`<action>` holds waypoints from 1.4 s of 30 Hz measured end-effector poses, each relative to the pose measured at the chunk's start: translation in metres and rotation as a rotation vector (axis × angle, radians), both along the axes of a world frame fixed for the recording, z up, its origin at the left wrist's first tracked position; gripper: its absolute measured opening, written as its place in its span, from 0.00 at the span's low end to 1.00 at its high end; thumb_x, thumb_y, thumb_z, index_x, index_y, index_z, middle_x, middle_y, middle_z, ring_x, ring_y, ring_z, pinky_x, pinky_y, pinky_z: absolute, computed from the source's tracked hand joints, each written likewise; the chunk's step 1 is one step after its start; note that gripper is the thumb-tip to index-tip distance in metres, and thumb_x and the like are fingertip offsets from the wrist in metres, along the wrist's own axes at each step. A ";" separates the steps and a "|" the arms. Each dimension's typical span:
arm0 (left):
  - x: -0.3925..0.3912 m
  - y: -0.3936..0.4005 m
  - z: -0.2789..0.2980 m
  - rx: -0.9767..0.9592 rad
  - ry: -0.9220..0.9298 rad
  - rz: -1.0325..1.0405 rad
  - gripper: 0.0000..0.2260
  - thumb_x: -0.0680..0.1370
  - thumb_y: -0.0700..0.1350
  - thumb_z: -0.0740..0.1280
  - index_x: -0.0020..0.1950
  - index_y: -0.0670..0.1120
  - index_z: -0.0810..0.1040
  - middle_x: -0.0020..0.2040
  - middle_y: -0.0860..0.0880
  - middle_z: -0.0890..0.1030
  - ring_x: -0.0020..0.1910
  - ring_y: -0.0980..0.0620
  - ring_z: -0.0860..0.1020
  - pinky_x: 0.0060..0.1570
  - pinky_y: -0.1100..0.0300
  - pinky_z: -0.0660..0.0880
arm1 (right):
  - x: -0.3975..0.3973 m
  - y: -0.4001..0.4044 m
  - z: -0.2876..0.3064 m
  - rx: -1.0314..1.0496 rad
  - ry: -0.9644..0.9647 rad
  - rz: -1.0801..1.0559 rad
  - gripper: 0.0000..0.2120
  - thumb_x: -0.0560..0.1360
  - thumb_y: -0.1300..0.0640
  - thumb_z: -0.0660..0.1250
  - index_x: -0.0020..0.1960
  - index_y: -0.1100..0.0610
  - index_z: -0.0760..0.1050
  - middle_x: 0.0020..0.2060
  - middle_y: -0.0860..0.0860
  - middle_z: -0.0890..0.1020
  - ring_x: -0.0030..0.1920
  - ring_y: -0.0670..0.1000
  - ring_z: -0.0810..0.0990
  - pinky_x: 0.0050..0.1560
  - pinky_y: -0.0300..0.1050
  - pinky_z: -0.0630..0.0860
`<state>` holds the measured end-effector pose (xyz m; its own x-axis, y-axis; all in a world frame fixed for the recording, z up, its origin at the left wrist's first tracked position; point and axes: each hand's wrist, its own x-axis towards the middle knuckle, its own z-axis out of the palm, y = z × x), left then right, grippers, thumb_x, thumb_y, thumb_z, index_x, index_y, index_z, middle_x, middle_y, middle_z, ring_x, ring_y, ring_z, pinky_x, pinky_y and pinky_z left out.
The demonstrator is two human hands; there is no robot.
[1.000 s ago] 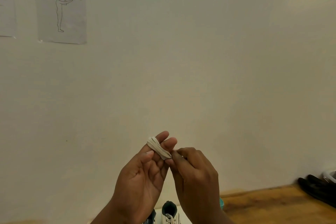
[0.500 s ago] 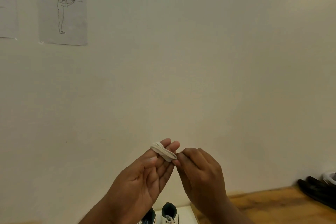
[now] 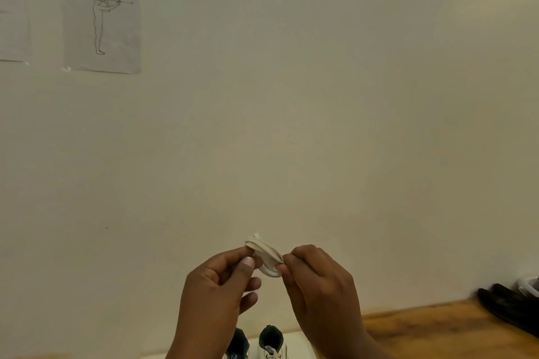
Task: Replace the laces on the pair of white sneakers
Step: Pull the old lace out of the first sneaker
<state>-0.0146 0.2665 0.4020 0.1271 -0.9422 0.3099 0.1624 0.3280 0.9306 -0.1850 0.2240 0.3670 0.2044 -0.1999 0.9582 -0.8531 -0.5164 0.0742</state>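
Fingers of the left hand and right hand pinch a bundled lace stretched between them, sneakers below

Both hands are raised at the lower middle of the frame, in front of the wall. The left hand sits left of the right hand, and a bundled lace lies between them, pinched at either end. Directly below the hands, at the bottom edge, a pair of sneakers stands side by side (only their heel ends show). To the lower right a wooden tabletop runs against the wall, with dark objects lying at its far right. High in the upper left, a drawing sheet hangs on the wall, with another sheet to its left at the frame's edge.
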 end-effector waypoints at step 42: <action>0.016 -0.020 -0.011 -0.579 -1.421 0.804 0.41 0.79 0.71 0.52 0.83 0.50 0.42 0.82 0.43 0.40 0.80 0.37 0.40 0.71 0.25 0.44 | -0.029 0.018 0.039 0.223 -0.428 0.069 0.09 0.83 0.51 0.64 0.52 0.52 0.82 0.76 0.51 0.69 0.81 0.54 0.58 0.75 0.70 0.56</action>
<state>0.0013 0.2469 0.3913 -0.1791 -0.5201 0.8351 -0.9720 0.2251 -0.0682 -0.2141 0.2422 0.4057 -0.1786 -0.4095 0.8947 -0.7460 -0.5365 -0.3945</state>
